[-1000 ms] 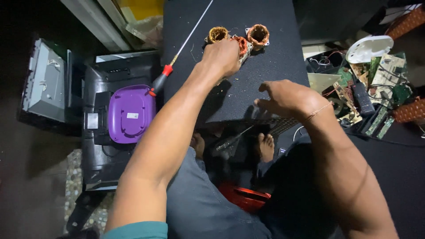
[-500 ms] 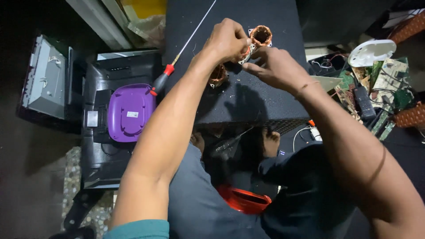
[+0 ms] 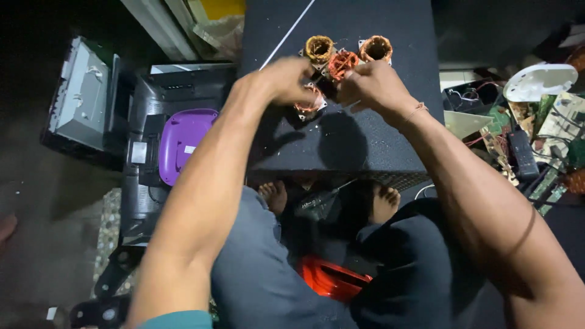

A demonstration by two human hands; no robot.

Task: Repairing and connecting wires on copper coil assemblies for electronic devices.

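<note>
My left hand (image 3: 281, 79) is closed around a small copper-wound coil (image 3: 306, 105) lifted just above the black board (image 3: 341, 140). Close to it on the right, my right hand (image 3: 373, 85) pinches something thin at the coil's side; I cannot make out what. Three more copper coils lie on the board beyond my fingers: a yellowish one (image 3: 319, 47), a reddish one (image 3: 342, 62) and another (image 3: 376, 47) at the right.
A long thin white rod (image 3: 286, 33) crosses the board's far left. A purple plastic part (image 3: 181, 141) rests on a black casing (image 3: 143, 183) at left, beside a grey metal box (image 3: 82, 97). Circuit boards and scrap (image 3: 536, 140) pile at right. A red object (image 3: 332, 277) lies between my legs.
My right hand has come up from the board's near edge to meet the left hand. My left hand has lifted one coil off the group and drawn it nearer.
</note>
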